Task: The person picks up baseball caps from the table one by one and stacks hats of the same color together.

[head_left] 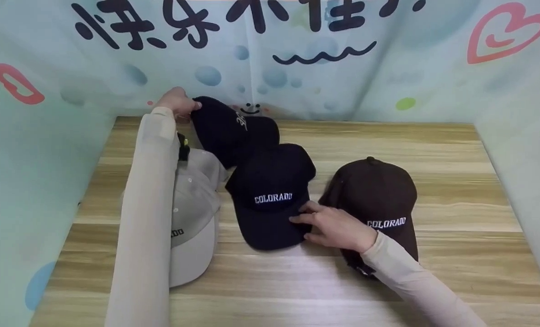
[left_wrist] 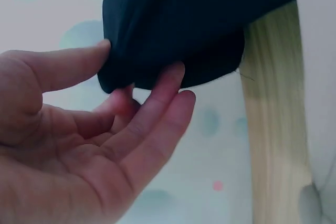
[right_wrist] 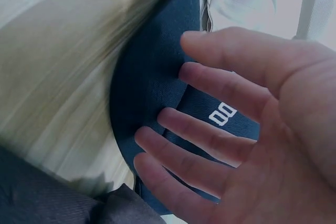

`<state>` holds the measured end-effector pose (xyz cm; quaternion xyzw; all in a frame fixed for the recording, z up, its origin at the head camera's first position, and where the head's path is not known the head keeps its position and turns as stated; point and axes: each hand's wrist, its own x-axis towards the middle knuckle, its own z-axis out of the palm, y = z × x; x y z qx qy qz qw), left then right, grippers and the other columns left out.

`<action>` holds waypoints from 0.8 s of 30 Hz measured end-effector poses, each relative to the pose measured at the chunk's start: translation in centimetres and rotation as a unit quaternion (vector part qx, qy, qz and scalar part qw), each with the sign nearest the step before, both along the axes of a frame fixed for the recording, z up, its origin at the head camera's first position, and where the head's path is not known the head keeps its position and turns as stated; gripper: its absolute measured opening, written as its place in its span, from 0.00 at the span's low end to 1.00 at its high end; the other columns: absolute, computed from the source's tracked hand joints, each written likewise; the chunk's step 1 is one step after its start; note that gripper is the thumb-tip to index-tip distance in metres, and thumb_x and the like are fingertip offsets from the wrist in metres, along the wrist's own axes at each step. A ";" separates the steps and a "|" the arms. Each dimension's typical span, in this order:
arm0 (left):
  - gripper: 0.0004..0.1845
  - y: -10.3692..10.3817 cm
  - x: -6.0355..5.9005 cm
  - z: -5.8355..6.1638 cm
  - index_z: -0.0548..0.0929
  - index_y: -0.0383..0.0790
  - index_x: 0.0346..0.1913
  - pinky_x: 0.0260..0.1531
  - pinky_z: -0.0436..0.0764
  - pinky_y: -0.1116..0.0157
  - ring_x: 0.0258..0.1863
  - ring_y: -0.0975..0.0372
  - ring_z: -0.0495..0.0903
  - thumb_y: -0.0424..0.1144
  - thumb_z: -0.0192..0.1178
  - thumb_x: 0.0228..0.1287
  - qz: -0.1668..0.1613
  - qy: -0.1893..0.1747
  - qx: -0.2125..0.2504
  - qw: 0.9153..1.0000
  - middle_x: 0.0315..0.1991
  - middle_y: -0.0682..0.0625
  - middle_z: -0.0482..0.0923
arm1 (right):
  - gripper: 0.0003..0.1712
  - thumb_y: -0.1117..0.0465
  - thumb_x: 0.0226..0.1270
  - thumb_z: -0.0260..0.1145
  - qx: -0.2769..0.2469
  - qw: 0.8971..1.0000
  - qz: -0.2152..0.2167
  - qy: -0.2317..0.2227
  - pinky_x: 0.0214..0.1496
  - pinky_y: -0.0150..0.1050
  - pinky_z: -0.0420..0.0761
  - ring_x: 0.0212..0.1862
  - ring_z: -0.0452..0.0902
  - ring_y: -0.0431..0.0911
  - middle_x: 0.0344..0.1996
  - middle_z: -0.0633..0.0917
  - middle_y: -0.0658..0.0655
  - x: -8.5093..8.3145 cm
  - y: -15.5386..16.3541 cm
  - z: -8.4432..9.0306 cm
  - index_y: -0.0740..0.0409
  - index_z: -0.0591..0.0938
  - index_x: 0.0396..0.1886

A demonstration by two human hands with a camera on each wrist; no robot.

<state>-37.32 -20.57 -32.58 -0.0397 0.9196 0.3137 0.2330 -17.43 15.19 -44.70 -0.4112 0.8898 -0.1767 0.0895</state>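
Sleeved in pale beige cloth, the left forearm runs up the head view and covers much of a light grey cap (head_left: 192, 218), so only the end of that cap's lettering shows. Landmark for everything: the navy cap (head_left: 270, 195) marked COLORADO in white stitching, lying in the middle of the wood-grain table (head_left: 433, 150).

Right hand (head_left: 336, 227) rests at the near right edge of the navy cap, its straight, spread fingers (right_wrist: 210, 135) lying flat on the brim's smooth woven cloth; it grips nothing.

Left hand (head_left: 177, 102) reaches behind and left of the navy cap to a second dark cap (head_left: 227, 129), whose front script is too small to read. Thumb and fingertips (left_wrist: 170, 80) pinch its soft, folded edge. Part of this cap is tucked behind the navy cap's crown.

Right of the navy cap, touching it, sits a brown cap (head_left: 374, 195), rounded, with a top button; the right wrist hides part of its brim.
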 end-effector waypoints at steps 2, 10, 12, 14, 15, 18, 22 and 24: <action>0.13 0.2 -0.1 0.1 0.69 0.30 0.37 0.46 0.75 0.61 0.27 0.60 0.72 0.40 0.49 0.72 -0.005 0.024 -0.011 1.000 0.31 0.46 0.68 | 0.26 0.58 0.58 0.72 0.007 1.000 -0.001 0.001 0.39 0.45 0.80 0.38 0.79 0.47 0.51 0.77 0.58 0.0 -0.1 -0.1 0.54 0.81 0.58; 0.09 1.7 0.2 1.0 0.57 0.40 0.35 0.39 0.73 0.64 0.35 0.60 0.62 0.35 0.44 0.73 0.042 0.055 0.079 0.995 0.37 0.49 0.57 | 0.26 0.57 0.58 0.72 0.016 1.000 -0.005 0.002 0.43 0.49 0.77 0.43 0.78 0.47 0.51 0.77 0.58 0.0 -0.1 -0.1 0.53 0.81 0.58; 0.07 2.2 0.5 1.5 0.56 0.40 0.40 0.42 0.73 0.63 0.39 0.60 0.61 0.36 0.44 0.73 0.059 0.063 0.102 0.991 0.43 0.48 0.56 | 0.26 0.57 0.58 0.72 0.012 1.000 -0.007 -0.002 0.43 0.49 0.77 0.44 0.78 0.47 0.51 0.77 0.57 -0.1 -0.1 -0.2 0.53 0.81 0.58; 0.07 2.6 0.8 2.0 0.57 0.41 0.43 0.39 0.70 0.65 0.39 0.59 0.61 0.37 0.44 0.74 0.062 0.084 0.097 0.990 0.44 0.49 0.57 | 0.26 0.57 0.58 0.72 0.009 1.000 -0.007 -0.001 0.44 0.49 0.76 0.45 0.78 0.47 0.51 0.77 0.57 -0.2 -0.1 -0.2 0.53 0.81 0.58; 0.07 2.8 0.9 2.3 0.57 0.42 0.44 0.38 0.68 0.65 0.38 0.59 0.61 0.38 0.45 0.74 0.062 0.094 0.093 0.989 0.44 0.49 0.57 | 0.26 0.57 0.58 0.72 0.008 1.000 -0.007 0.001 0.44 0.50 0.76 0.45 0.78 0.47 0.51 0.77 0.57 -0.2 -0.1 -0.3 0.53 0.81 0.58; 0.08 3.3 1.2 3.2 0.60 0.42 0.47 0.39 0.64 0.65 0.38 0.59 0.61 0.37 0.47 0.72 0.056 0.126 0.081 0.987 0.42 0.50 0.59 | 0.28 0.57 0.56 0.73 0.009 1.000 -0.003 0.013 0.46 0.52 0.75 0.48 0.78 0.49 0.52 0.77 0.58 -0.1 0.0 -0.3 0.53 0.81 0.58; 0.08 3.7 1.6 4.1 0.64 0.41 0.46 0.44 0.62 0.65 0.42 0.57 0.62 0.33 0.50 0.68 0.036 0.173 0.065 0.982 0.39 0.51 0.61 | 0.32 0.56 0.55 0.74 0.014 1.000 -0.002 0.028 0.49 0.55 0.74 0.52 0.76 0.51 0.54 0.77 0.59 0.2 0.2 -0.3 0.53 0.78 0.61; 0.08 3.8 1.9 4.5 0.66 0.40 0.46 0.45 0.63 0.64 0.44 0.56 0.62 0.32 0.50 0.67 0.024 0.188 0.056 0.980 0.39 0.50 0.62 | 0.34 0.56 0.55 0.74 0.011 1.000 -0.004 0.029 0.51 0.56 0.72 0.54 0.75 0.52 0.54 0.77 0.59 0.4 0.3 -0.2 0.53 0.76 0.63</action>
